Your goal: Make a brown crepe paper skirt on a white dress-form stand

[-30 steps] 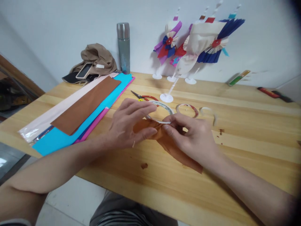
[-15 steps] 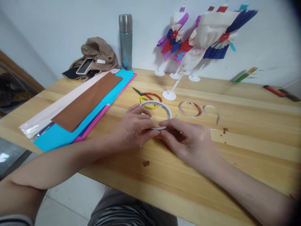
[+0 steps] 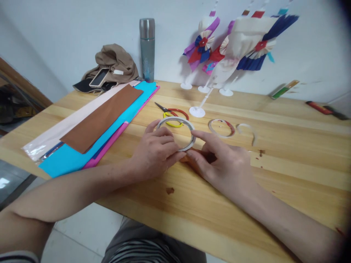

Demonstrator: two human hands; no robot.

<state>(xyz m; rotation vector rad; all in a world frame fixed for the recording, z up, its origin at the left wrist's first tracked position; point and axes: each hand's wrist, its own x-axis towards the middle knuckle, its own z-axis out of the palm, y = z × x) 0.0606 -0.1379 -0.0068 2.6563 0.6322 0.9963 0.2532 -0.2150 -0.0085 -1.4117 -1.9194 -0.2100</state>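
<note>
My left hand [image 3: 159, 149] is closed around a narrow roll of white tape [image 3: 191, 141], which stands tilted over the table. My right hand [image 3: 225, 160] is at the roll's right side, its index fingertip touching the rim. Its thumb and curled fingers pinch a small brown piece that looks like paper [image 3: 192, 161], mostly hidden beneath the hand and the roll. Just behind the roll lie scissors [image 3: 175, 114] with one red and one yellow handle.
Brown paper [image 3: 104, 118] lies on blue, pink and pale sheets at left. Behind are a flask [image 3: 147, 51], a cap [image 3: 115, 62] and a phone [image 3: 99, 77]. Decorated white stands [image 3: 197, 111], another tape ring [image 3: 212, 128], a curled strip [image 3: 253, 137] and a cutter [image 3: 285, 89] are right.
The tape roll has shifted slightly left and turned to face me more. My right index finger has lifted from the pinch and moved up along the rim.
</note>
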